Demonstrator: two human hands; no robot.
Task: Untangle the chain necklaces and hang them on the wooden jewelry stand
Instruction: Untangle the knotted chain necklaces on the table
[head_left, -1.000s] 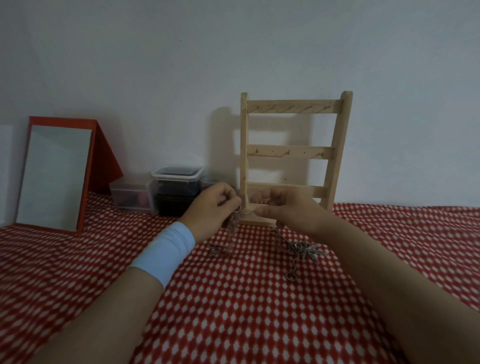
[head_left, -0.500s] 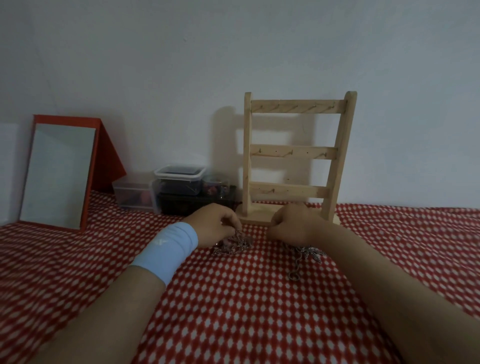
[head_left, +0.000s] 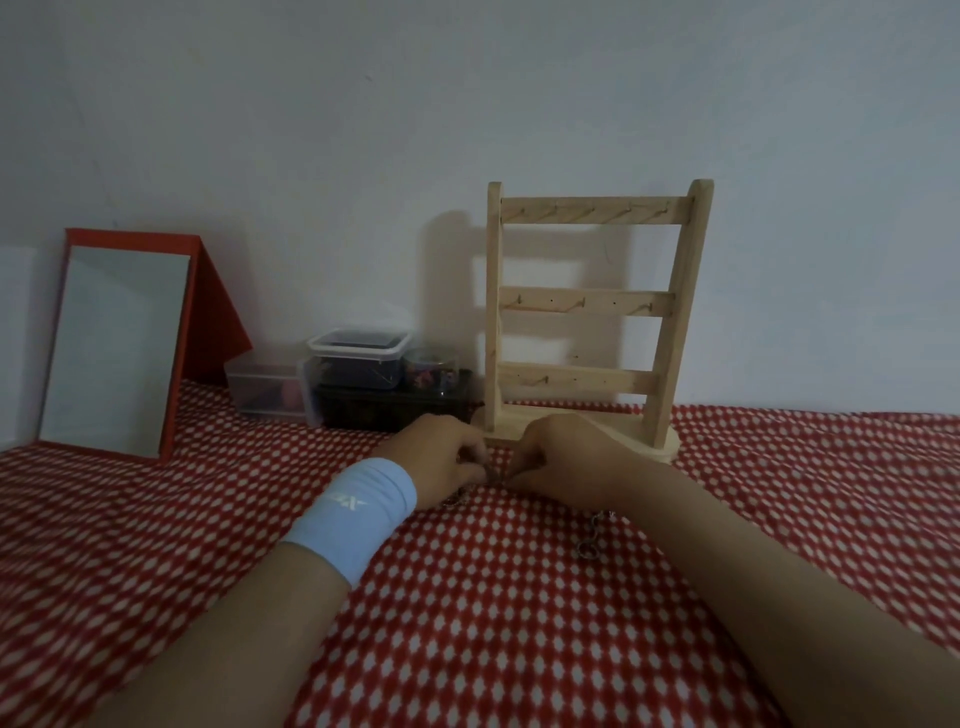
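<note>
Dropped left hand (head_left: 441, 462) and right hand (head_left: 566, 457) to the cloth (head_left: 467, 623), pinched the knotted chain necklaces (head_left: 592, 538) between them, left wooden jewelry stand (head_left: 587, 302) bare.

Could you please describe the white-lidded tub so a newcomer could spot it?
Find the wooden jewelry stand against the wall. Left of its base, the tub sits atop a black box, beside a clear box. Only it has a white-rimmed lid.

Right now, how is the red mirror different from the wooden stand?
The mirror has a red frame and a solid face; the wooden stand is pale, with open gaps between rungs. The mirror leans back; the wooden stand looks more upright. Both sit on the checked cloth.
</note>
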